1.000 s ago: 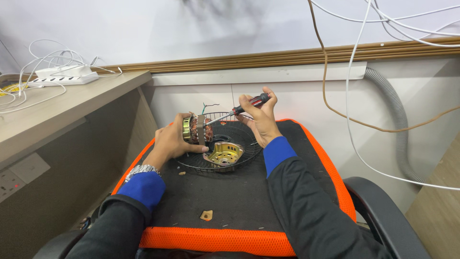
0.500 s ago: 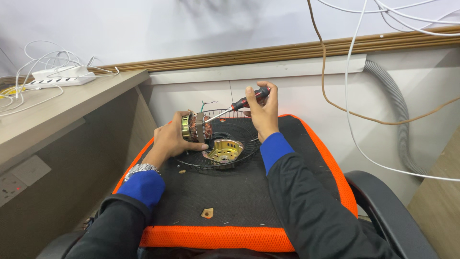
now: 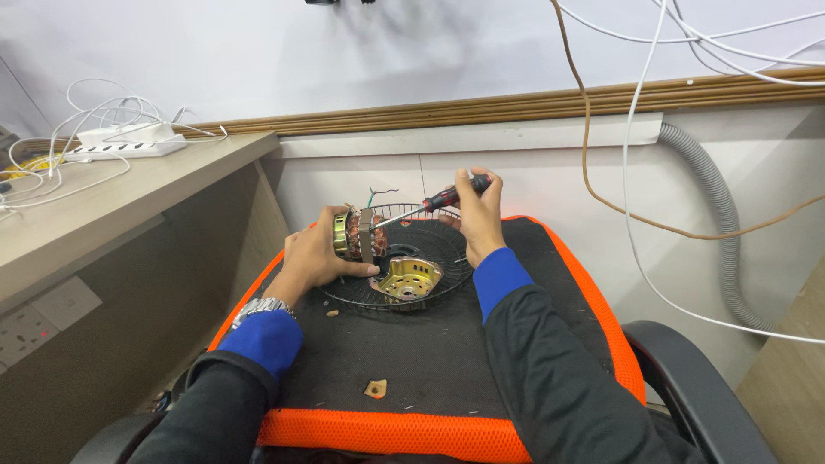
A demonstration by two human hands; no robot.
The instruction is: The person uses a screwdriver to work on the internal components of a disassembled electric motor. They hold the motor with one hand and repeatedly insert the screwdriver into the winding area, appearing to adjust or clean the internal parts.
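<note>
We are holding a motor [image 3: 359,234] in our left hand [image 3: 316,258]: a stubby cylinder with copper windings, a grey laminated band round its middle and a brass-coloured end, lying on its side just above a black wire grille [image 3: 402,258]. Thin wires are sticking up from its top. We are gripping a screwdriver [image 3: 434,203] in our right hand [image 3: 479,215]; its handle is red and black, and its steel shaft is slanting down to the left, its tip touching the motor's right end.
</note>
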